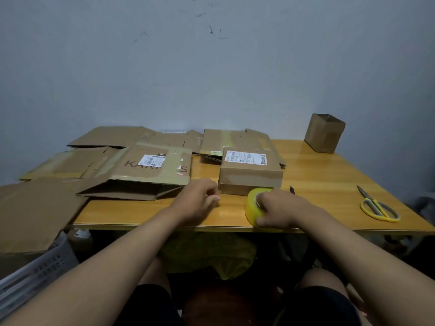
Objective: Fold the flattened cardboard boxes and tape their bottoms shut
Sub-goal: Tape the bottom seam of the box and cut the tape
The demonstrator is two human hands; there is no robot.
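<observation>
My right hand [280, 208] grips a roll of yellowish clear tape [253, 205] standing on edge at the table's front. To its left my left hand [200, 198] has its fingers curled, thumb and fingertips pinched together, perhaps on the tape's free end, which I cannot make out. Just behind both hands sits a folded box with a white label [250, 171]. A flattened box printed KAKR..S [146, 171] lies left of it. More flattened boxes [113, 137] cover the back and left of the table.
Yellow-handled scissors [379, 207] lie at the right of the wooden table [317, 170]. A small dark blade [292, 189] lies beside the folded box. An upright open box [324, 132] stands at the back right. A white basket [35, 271] sits low on the left.
</observation>
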